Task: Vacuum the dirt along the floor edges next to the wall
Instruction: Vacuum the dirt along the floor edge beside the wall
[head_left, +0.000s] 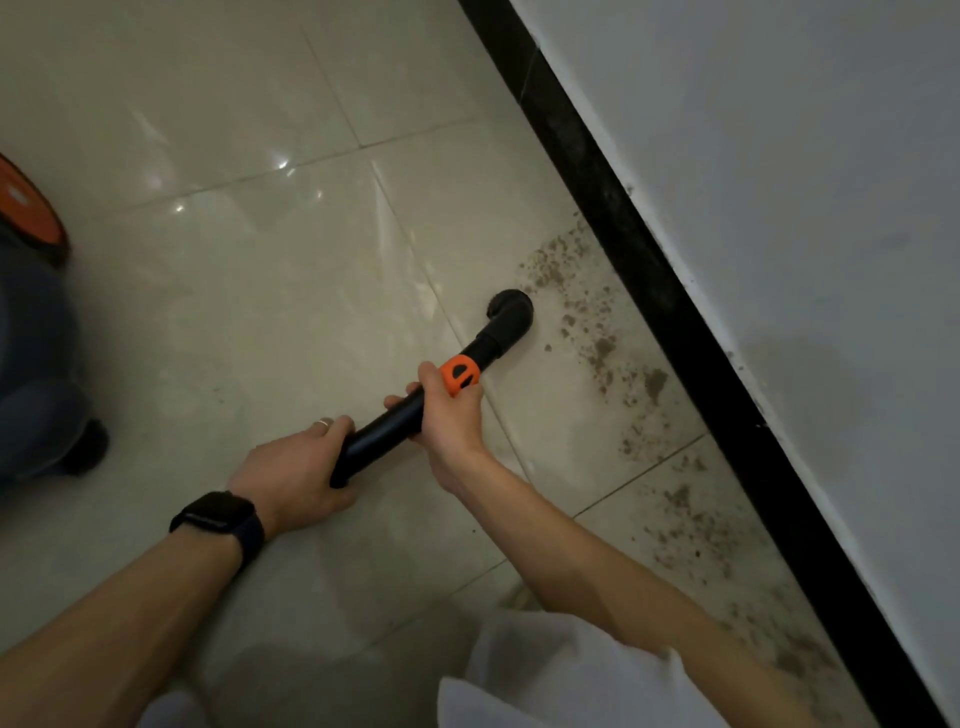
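Note:
A black vacuum wand (387, 423) with an orange collar (460, 375) points toward the wall. Its round black nozzle (510, 312) rests on the pale floor tiles just left of the dirt. My right hand (449, 410) grips the wand right behind the orange collar. My left hand (296, 475), with a ring and a black watch on the wrist, holds the wand's rear end. Brown dirt (602, 353) lies scattered in a band along the black skirting (649, 270), running from the nozzle down toward the lower right.
The vacuum's blue body with an orange top (31, 218) and a black wheel stands at the left edge. A white wall (779, 182) rises above the skirting. White cloth (545, 675) of my clothing is at the bottom.

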